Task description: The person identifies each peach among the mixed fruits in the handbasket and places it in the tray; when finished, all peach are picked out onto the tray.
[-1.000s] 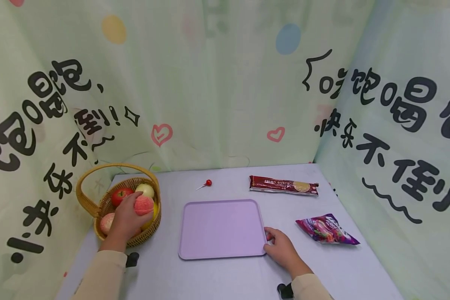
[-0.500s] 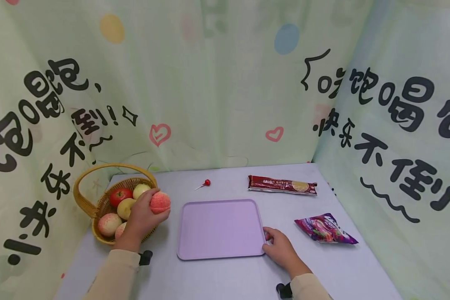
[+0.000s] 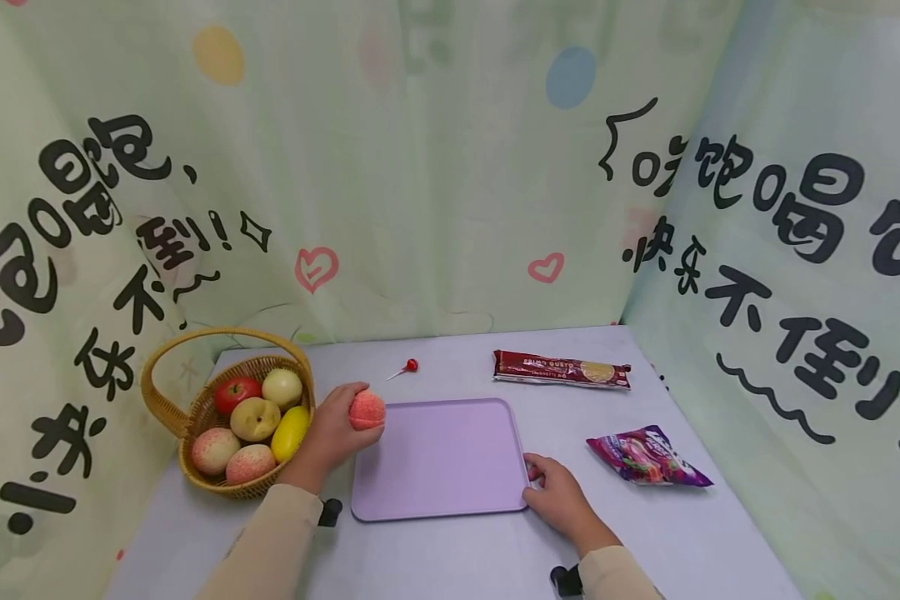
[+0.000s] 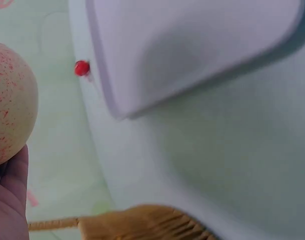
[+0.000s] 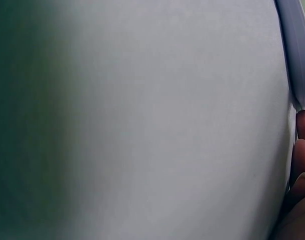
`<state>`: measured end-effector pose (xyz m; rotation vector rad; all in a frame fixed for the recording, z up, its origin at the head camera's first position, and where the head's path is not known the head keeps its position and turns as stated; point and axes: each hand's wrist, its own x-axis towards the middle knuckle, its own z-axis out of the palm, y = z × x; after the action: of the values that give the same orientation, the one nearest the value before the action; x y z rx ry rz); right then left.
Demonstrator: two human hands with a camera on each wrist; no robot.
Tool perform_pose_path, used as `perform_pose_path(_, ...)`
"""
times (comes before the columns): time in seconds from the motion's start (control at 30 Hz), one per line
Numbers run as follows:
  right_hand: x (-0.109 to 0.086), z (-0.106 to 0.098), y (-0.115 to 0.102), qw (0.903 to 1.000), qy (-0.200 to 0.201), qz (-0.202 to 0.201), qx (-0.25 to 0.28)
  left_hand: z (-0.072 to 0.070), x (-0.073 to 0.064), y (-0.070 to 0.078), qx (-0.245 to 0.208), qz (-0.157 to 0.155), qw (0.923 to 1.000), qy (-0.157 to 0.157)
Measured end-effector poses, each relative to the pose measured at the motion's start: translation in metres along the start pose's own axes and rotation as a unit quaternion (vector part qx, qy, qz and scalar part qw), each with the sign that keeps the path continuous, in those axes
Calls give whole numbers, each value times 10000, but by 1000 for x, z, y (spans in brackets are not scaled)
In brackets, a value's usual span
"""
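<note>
In the head view my left hand [image 3: 332, 433] grips a pink peach [image 3: 367, 410] above the left edge of the light purple tray [image 3: 450, 467]. Close up in the left wrist view, the peach [image 4: 10, 102] is pale with red speckles, and part of the hand [image 4: 10, 200] shows below it. My right hand [image 3: 562, 496] holds the tray's right edge between thumb and fingers. Its curled fingertips [image 5: 303, 155] meet the tray rim [image 5: 296, 50] in the right wrist view. The tray lies flat, with nothing on it.
A wicker basket [image 3: 228, 490] at left holds two peaches, a red fruit [image 3: 237, 394], a yellow lemon-shaped fruit [image 3: 291, 433] and two pale round ones. Behind the tray lie a red lollipop [image 3: 411, 366] and a spaghetti packet [image 3: 562, 370]. A purple snack bag [image 3: 648, 457] lies at right.
My left hand has lifted the peach out of the basket and carried it right, to the tray's left edge. The right hand stays at the tray's right edge.
</note>
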<state>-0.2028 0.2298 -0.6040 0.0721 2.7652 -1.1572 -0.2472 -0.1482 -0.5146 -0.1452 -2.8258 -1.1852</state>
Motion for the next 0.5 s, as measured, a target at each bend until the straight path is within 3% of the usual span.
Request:
perform_pose_path(0.2,0,0,1,10000,-7,-91,12,18,6,2,-175,-82,9997,-162)
perform_pose_path(0.5,0,0,-2,10000,-8,-1,-12,41,14,-6,-56,-90,9992,-376)
